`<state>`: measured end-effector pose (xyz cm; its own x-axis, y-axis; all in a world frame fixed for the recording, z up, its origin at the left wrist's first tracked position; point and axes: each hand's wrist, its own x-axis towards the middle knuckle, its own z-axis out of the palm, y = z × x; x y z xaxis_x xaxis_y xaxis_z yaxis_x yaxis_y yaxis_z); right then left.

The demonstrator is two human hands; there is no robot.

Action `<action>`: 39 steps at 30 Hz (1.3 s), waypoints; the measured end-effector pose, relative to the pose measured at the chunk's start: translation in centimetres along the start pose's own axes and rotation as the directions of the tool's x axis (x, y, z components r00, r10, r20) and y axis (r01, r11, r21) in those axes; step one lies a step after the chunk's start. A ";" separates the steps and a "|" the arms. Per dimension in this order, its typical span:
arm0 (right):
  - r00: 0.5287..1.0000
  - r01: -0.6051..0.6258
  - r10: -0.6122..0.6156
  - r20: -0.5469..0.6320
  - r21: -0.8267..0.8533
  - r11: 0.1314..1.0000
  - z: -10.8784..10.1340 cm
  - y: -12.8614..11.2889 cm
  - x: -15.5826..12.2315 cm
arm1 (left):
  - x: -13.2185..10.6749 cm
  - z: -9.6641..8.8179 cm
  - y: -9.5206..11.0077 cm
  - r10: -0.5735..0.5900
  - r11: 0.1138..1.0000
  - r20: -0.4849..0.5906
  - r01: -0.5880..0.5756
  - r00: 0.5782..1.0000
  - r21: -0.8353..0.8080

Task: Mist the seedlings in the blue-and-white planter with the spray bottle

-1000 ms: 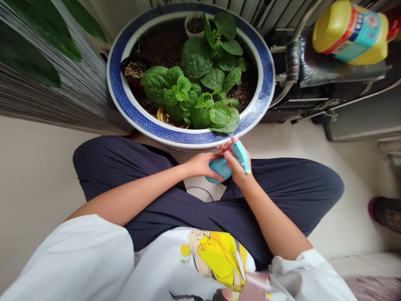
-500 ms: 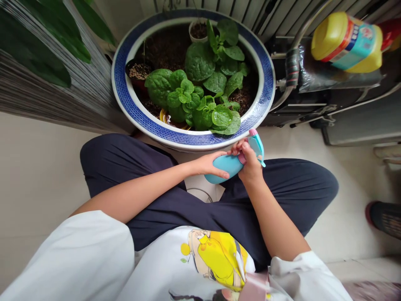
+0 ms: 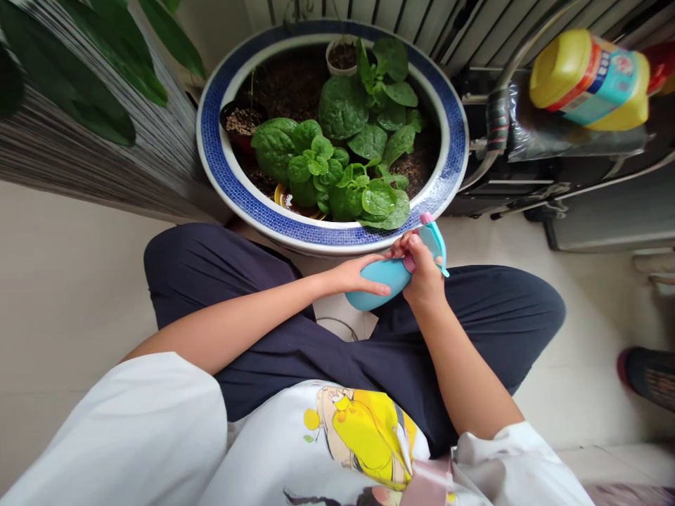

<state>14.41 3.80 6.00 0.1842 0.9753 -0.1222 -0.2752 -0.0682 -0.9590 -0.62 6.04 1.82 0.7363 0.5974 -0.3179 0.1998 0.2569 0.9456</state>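
Observation:
A blue spray bottle [image 3: 377,292] with a pink collar and pink nozzle lies tilted between my two hands, above my crossed legs. My left hand [image 3: 358,276] is wrapped round the bottle's body near its base. Around the neck, just below the spray head, my right hand [image 3: 423,275] is closed; some of its fingers are hidden behind the bottle. Right in front stands a large round blue-and-white pot [image 3: 214,151]. Green leafy plants [image 3: 342,161] grow in it, and water drops shine on a front leaf [image 3: 378,197]. The nozzle is close to the pot's front rim.
Inside the big pot are a small white pot [image 3: 342,69] and a dark pot [image 3: 241,126]. To the right, a yellow container [image 3: 588,81] lies on a black plastic bag beside a bent metal tube [image 3: 498,105]. Long dark leaves [image 3: 108,49] hang over a strand curtain [image 3: 63,151] at left.
The view has shifted slightly, so the pot and the things around it appear a little further right and lower. Both hands keep the same hold on the spray bottle.

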 end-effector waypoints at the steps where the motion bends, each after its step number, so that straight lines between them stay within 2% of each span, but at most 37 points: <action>1: 1.000 -0.004 0.004 -0.003 -0.002 1.000 0.0 0.0 0.1 | 0.0 0.0 0.0 -0.005 1.000 -0.003 0.005 1.000 -0.003; 10: 0.999 0.046 -0.045 0.025 -0.033 0.998 -0.7 0.6 0.6 | 0.3 0.2 -0.2 -0.001 1.000 -0.008 0.001 1.000 -0.001; 17: 1.000 -0.023 0.022 0.015 0.036 0.999 -1.1 1.0 0.5 | 0.4 0.4 -0.4 0.006 1.000 0.006 -0.005 1.000 -0.010; 19: 1.000 -0.026 0.026 -0.001 0.012 1.000 -1.2 1.0 0.5 | 0.5 0.4 -0.4 0.003 1.000 -0.001 -0.003 1.000 -0.016; 23: 1.000 -0.004 0.004 -0.003 -0.052 0.999 -1.3 0.9 0.7 | 0.5 0.4 -0.2 0.019 0.999 0.016 -0.018 1.000 -0.041; 28: 1.000 0.015 -0.015 0.005 0.015 1.000 -1.0 1.0 0.7 | 0.4 0.5 -0.1 -0.018 1.000 0.014 0.018 1.000 -0.026; 31: 0.999 0.047 -0.048 0.012 0.083 0.995 -0.8 1.0 0.3 | 0.5 0.5 -0.4 0.015 1.000 0.013 -0.015 1.000 -0.018; 35: 0.998 0.064 -0.064 -0.008 0.020 0.998 -0.8 0.8 0.3 | 0.6 0.2 -0.6 0.041 0.999 0.001 -0.041 0.999 -0.012; 39: 0.996 0.027 -0.026 0.083 -0.016 1.000 -0.8 0.6 0.9 | 0.3 0.2 -0.6 0.049 0.999 -0.003 -0.049 0.999 -0.022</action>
<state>15.17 4.48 5.14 0.1123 0.9908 -0.0760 -0.2548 -0.0452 -0.9659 -0.37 5.95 1.18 0.7429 0.6118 -0.2715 0.1491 0.2442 0.9582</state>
